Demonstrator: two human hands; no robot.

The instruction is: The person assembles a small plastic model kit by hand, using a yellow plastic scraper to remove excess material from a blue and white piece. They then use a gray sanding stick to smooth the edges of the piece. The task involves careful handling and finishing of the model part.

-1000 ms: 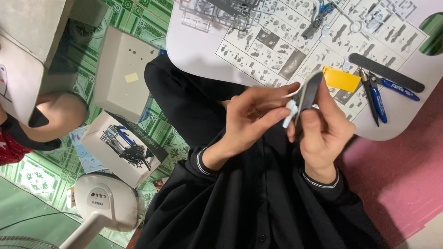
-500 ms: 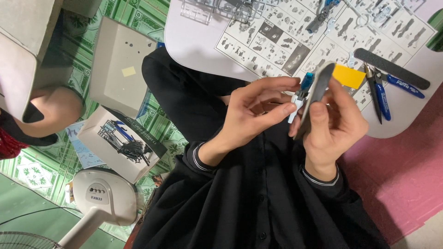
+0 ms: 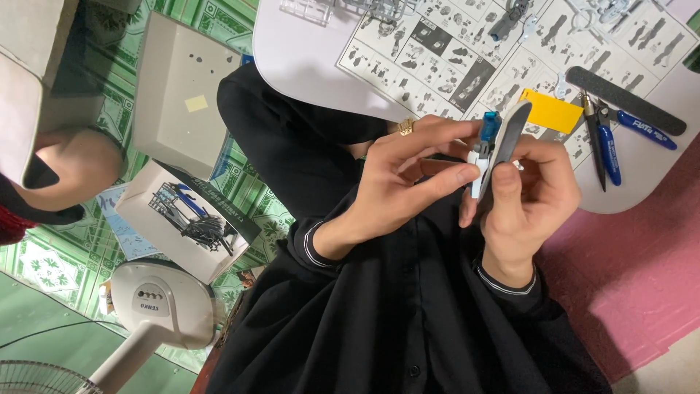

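Both hands have shifted right, left hand (image 3: pixel 408 182) pinching the model part (image 3: pixel 483 149) (right hand (image 3: pixel 529 201) gripping the file (image 3: pixel 507 142)).

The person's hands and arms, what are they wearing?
Both arms are in long black sleeves whose cuffs carry thin white stripes: left cuff, right cuff. The left hand and right hand are bare, with no gloves. A gold-coloured ring shows on a left finger.

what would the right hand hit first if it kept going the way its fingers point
Probably the yellow card on the white table, just past the right hand and its grey sanding stick; depth is unclear, so it might pass above.
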